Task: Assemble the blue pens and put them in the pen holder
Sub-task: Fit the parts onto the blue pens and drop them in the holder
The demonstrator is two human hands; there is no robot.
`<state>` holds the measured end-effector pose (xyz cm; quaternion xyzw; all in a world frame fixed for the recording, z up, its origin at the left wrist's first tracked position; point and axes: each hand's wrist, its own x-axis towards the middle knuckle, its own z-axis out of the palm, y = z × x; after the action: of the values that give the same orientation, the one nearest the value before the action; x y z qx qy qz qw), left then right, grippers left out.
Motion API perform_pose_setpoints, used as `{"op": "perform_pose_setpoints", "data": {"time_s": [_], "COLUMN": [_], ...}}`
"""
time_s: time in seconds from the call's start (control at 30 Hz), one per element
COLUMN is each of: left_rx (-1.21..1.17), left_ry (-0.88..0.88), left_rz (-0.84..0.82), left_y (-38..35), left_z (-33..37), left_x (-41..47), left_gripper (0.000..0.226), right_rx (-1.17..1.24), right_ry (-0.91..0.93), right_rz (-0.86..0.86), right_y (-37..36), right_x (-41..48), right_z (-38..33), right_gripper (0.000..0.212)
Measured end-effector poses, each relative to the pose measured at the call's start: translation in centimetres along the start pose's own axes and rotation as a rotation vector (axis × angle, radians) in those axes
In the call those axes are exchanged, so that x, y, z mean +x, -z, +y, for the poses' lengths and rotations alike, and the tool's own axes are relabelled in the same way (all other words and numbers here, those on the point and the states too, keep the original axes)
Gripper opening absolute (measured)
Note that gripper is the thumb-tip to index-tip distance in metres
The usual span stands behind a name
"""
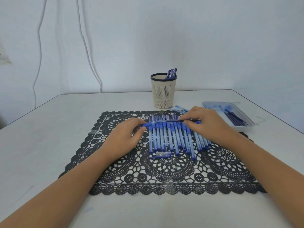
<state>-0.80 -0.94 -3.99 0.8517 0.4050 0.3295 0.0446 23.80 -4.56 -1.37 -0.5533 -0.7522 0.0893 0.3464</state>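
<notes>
My left hand (125, 134) curls round the blue grip end of a pen (148, 124), its fingertips hidden behind it. My right hand (209, 124) pinches a thin dark refill (196, 120) between thumb and forefinger. How far the refill sits inside the clear barrel I can't tell.

Both are held just above a row of pens (172, 139) lying side by side on the mat (164, 171). My right hand covers the row's right end, so no count. A loose cap (160, 154) lies crosswise at the row's near end.

The pen holder (163, 92) stands upright just past the mat's far edge, with a few blue pens (171, 73) leaning at its right rim. The clear pieces (180, 109) beside its base are too blurred to name.

The tray (243, 128) sits at the right near the table edge and holds spare refills (235, 118) – its far end is washed out.

There is open table (49, 129) left of the mat and in front of it. The tabletop is white and the mat is black lace. Behind is a pale wall (213, 38) with two cables (89, 55) hanging at left.
</notes>
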Motion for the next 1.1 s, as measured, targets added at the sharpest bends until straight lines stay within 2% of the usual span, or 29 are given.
{"op": "perform_pose_setpoints", "data": {"time_s": [0.3, 0.5, 0.6, 0.67, 0.77, 0.9, 1.0, 1.1], "left_rx": [-0.054, 0.11, 0.117, 0.09, 0.024, -0.021, -0.028, -0.037], "left_ry": [0.031, -0.119, -0.166, -0.168, -0.132, -0.095, -0.094, -0.119], "left_rz": [0.02, -0.033, -0.05, -0.055, -0.035, 0.007, 0.011, 0.0], "left_y": [0.0, 0.1, 0.0, -0.2, -0.2, -0.1, -0.1, -0.3], "left_z": [-0.1, 0.2, 0.8, 1.0, 0.9, 0.6, 0.5, 0.8], "left_x": [0.0, -0.2, -0.2, -0.2, -0.2, -0.1, -0.2, -0.2], "left_gripper": [0.021, 0.024, 0.023, 0.023, 0.023, 0.022, 0.021, 0.022], "right_rx": [-0.004, -0.161, -0.197, -0.156, -0.031, 0.134, 0.2, 0.233], "right_ry": [0.004, 0.095, 0.187, 0.199, 0.068, -0.079, -0.081, -0.07], "right_rz": [-0.054, -0.056, -0.052, -0.05, -0.051, 0.028, 0.031, 0.003], "right_y": [0.0, 0.3, -0.6, -1.3, -1.1, -0.4, -0.6, -1.4], "right_x": [0.0, 0.0, -0.3, -0.5, -0.7, -0.4, -0.3, -0.5], "right_z": [0.0, -0.3, -1.4, -2.2, -2.4, -1.7, -1.8, -2.3], "right_gripper": [0.023, 0.024, 0.025, 0.031, 0.039, 0.012, 0.016, 0.009]}}
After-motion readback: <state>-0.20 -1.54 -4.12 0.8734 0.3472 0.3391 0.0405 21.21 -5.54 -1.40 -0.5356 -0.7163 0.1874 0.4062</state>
